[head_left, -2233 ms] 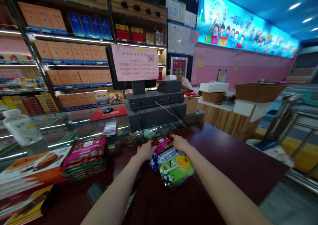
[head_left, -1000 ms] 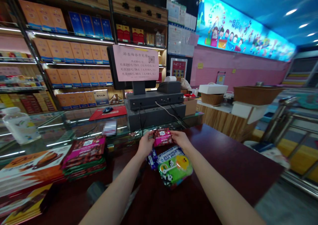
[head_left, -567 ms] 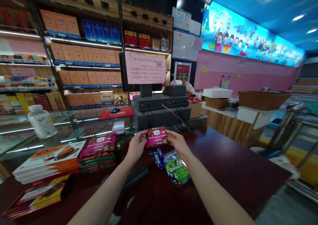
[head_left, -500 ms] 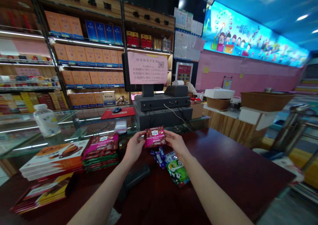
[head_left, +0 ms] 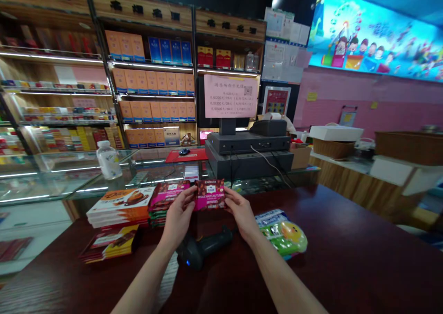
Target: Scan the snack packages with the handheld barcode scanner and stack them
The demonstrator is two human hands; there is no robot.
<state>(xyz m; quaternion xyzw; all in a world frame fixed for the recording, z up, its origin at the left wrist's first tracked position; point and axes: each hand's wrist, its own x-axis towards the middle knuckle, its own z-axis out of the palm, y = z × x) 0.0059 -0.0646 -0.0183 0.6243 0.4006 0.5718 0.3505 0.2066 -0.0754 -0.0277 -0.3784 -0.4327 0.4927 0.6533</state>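
A pink and brown chocolate packet (head_left: pixel 210 195), printed with whole hazelnuts, is held up between my hands. My left hand (head_left: pixel 180 214) pinches its left edge and my right hand (head_left: pixel 240 210) pinches the right edge. Just left of it lies a stack of like chocolate packets (head_left: pixel 166 198), beside white and orange boxes (head_left: pixel 121 205). In front of those boxes are yellow and red chocolate packs (head_left: pixel 110 244). A black barcode scanner (head_left: pixel 204 249) with a blue light rests between my forearms. Right of my right hand is a green snack bag (head_left: pixel 285 238), partly hidden by my wrist.
The dark wooden table (head_left: pixel 332 268) extends to the right. Behind it are a glass counter, a plastic bottle (head_left: pixel 109 160), a cash register (head_left: pixel 247 143) and a screen with a pink notice (head_left: pixel 230 96). Shelves of boxes (head_left: pixel 155 83) line the back wall.
The view has swung to the right-to-left shift of the scene, everything appearing farther right. The packet is now nearer the stack. The small purple packets no longer show, and the green bag looks different.
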